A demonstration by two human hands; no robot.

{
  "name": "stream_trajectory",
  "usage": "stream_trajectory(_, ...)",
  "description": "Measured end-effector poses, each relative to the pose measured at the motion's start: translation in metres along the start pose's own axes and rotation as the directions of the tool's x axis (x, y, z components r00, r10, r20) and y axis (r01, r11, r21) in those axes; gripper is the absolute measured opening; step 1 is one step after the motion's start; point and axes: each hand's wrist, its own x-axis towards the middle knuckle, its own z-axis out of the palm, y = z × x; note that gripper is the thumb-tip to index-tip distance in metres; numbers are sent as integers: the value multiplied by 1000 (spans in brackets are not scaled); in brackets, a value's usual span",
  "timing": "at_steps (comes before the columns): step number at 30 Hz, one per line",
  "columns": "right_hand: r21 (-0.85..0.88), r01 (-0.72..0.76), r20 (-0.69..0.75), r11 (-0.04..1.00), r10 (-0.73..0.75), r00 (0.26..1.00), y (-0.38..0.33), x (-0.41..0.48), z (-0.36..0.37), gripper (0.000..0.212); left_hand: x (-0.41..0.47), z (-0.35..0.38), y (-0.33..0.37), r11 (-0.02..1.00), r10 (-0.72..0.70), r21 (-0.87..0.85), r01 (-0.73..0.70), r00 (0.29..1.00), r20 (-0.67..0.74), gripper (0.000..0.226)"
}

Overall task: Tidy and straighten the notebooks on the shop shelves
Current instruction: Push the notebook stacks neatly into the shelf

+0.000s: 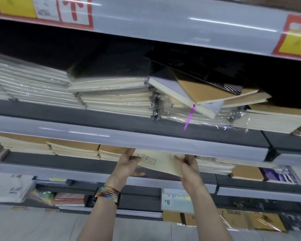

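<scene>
Left hand point(129, 162), multicoloured braided wristband point(107, 193) at wrist: clasped on left edge of thin cream paper-covered notebook point(163, 164), fingers over cover, thumb beneath. Right hand point(189, 168): clasped likewise on right edge. Notebook held tilted at lip of middle shelf, rear part tucked under pale grey plastic price rail point(146, 141), between flat kraft-brown notebook stacks point(73, 148) to left and film-wrapped pale stack point(214, 165) to right; small black line drawing on matte cover. Step judged: squaring one loose notebook into its gap. Next move, judged: level it, slide straight back, align front edge with neighbours; little clearance under rail. Above, left to right: glossy shrink-wrapped white stacks point(33, 84), neat; further right, skewed pile of brown, grey and black notebooks point(207, 91), corners overhanging, purple satin ribbon point(189, 117) dangling, not yet straightened.
</scene>
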Motion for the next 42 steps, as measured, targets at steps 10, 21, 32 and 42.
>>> stream_trajectory(10,-258,146,134,955,-114,984,11,-6,-8,64,6,3,-26,991,94,-92,-97,995,-44,35)
stream_trajectory(21,-189,62,-4,980,-64,998,37,-8,-18,62,28,8,-44,994,89,-46,-96,988,-123,46)
stream_trajectory(32,-250,51,-273,967,-121,954,54,2,-20,49,40,12,-41,987,152,-33,-160,975,-162,35)
stream_trajectory(42,-382,40,-260,923,-149,954,50,19,-12,69,55,18,-43,991,116,-41,-124,979,-170,42)
